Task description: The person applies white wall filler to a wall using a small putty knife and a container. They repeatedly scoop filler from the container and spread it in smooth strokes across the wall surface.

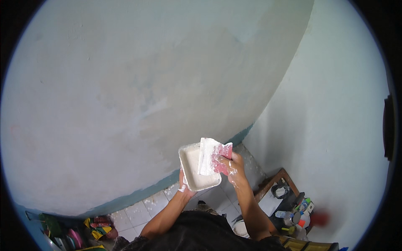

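Clutter of coloured packets and plates [79,234] lies on the tiled floor [138,211] far below and to the left of the fingers, at the foot of the wall [125,96], whose grey-white patched surface fills the view above both hands.

Moving right, the left hand [184,186] comes up from below and cups a white square tray [197,169] from underneath; its fingers are curled shut around the tray's lower edge, smeared with white paste. The tray sits just above those fingers, tilted toward the person, with white paste inside.

Right of it, the right hand [232,165] grips a red-handled flat scraper [213,154]; its fingers are clamped on the handle, spattered white. The scraper's wide blade, coated in paste, reaches left of these fingers and lies across the tray's right rim, touching it.

Further right and lower, well apart from the fingers, a wooden tabletop [276,180] stands in the corner, carrying a dark bowl, bottles and small tools [299,211]. A pale green side wall [335,104] rises beyond it.
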### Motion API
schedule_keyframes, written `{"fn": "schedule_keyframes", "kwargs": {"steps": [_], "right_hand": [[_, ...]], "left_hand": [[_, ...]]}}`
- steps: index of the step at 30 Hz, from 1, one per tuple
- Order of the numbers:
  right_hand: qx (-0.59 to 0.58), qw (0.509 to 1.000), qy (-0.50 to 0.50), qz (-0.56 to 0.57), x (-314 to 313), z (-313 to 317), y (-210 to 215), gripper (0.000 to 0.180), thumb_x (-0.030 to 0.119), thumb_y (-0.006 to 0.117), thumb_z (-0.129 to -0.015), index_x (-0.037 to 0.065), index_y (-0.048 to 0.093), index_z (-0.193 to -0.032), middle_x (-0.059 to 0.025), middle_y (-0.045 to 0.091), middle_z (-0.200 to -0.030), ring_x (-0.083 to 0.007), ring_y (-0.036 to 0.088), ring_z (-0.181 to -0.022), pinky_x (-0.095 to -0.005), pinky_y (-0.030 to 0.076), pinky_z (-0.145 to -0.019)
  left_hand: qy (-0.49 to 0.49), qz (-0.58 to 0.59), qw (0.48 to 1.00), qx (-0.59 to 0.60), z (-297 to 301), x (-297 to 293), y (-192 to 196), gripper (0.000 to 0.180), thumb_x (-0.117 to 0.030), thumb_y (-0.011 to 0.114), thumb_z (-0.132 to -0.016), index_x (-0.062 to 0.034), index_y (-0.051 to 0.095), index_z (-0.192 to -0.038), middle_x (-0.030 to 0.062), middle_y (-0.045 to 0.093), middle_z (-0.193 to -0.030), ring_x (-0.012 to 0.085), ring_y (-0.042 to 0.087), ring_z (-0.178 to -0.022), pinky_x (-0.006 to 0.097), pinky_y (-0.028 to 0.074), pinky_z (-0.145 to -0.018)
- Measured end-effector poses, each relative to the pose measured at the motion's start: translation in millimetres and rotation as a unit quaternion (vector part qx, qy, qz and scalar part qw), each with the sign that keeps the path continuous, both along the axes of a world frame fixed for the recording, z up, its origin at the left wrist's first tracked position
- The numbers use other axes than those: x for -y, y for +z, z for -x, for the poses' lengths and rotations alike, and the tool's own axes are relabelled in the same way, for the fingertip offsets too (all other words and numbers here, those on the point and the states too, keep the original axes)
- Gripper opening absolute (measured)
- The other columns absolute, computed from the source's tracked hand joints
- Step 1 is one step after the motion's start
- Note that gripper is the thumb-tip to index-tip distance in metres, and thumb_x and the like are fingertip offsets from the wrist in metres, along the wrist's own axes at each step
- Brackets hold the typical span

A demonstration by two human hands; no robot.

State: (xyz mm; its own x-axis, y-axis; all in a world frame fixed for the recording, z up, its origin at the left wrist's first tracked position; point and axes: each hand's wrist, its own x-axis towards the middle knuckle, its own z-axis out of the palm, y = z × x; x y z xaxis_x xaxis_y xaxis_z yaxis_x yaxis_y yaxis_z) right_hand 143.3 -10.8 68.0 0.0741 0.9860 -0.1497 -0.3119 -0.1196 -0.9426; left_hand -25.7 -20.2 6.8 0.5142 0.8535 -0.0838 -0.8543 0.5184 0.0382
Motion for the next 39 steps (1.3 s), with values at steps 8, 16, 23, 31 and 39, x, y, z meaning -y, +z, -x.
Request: {"fn": "schedule_keyframes", "kwargs": {"steps": [8,16,23,31,39], "right_hand": [[-0.204,0.977,-0.003,0.063,1,-9,-16,0.029,0.001,0.062,-0.085,-0.004,0.060,-0.114,-0.0128,0.066,-0.105,-0.0255,0.067,-0.096,-0.0385,0.054,-0.087],[-0.230,0.972,-0.010,0.037,3,-7,-11,0.032,0.002,0.061,-0.086,-0.002,0.058,-0.117,-0.0124,0.065,-0.109,-0.0252,0.065,-0.100,-0.0395,0.053,-0.090],[-0.247,0.969,0.000,0.016,7,-5,-3,0.036,0.001,0.060,-0.085,-0.003,0.056,-0.120,-0.0118,0.063,-0.111,-0.0237,0.064,-0.101,-0.0379,0.052,-0.090],[-0.251,0.968,-0.003,0.019,6,-7,2,0.032,0.002,0.060,-0.085,-0.001,0.058,-0.117,-0.0118,0.064,-0.110,-0.0261,0.065,-0.102,-0.0409,0.053,-0.092],[-0.374,0.926,0.040,0.018,14,10,11,0.033,0.003,0.055,-0.086,-0.001,0.055,-0.119,-0.0132,0.063,-0.112,-0.0287,0.064,-0.105,-0.0449,0.051,-0.094]], "left_hand": [[0.024,-0.007,1.000,-0.005,-4,5,5,0.061,-0.048,0.038,-0.100,-0.0091,0.037,-0.147,0.0153,0.048,-0.144,0.0342,0.052,-0.128,0.055,0.044,-0.106],[0.031,0.029,0.999,-0.009,-2,3,-10,0.059,-0.047,0.040,-0.099,-0.0103,0.040,-0.146,0.0141,0.050,-0.142,0.0339,0.053,-0.126,0.054,0.044,-0.106],[0.049,0.035,0.997,-0.042,-2,4,-12,0.058,-0.046,0.040,-0.099,-0.0101,0.041,-0.145,0.0135,0.050,-0.142,0.0334,0.054,-0.125,0.054,0.045,-0.105],[0.078,0.033,0.995,-0.049,-6,10,-6,0.058,-0.045,0.040,-0.100,-0.0100,0.040,-0.146,0.0132,0.049,-0.143,0.0327,0.053,-0.126,0.053,0.045,-0.105],[0.119,0.085,0.987,-0.065,-4,39,-12,0.054,-0.047,0.042,-0.099,-0.0128,0.047,-0.141,0.0108,0.057,-0.135,0.0312,0.059,-0.120,0.054,0.046,-0.103]]}}
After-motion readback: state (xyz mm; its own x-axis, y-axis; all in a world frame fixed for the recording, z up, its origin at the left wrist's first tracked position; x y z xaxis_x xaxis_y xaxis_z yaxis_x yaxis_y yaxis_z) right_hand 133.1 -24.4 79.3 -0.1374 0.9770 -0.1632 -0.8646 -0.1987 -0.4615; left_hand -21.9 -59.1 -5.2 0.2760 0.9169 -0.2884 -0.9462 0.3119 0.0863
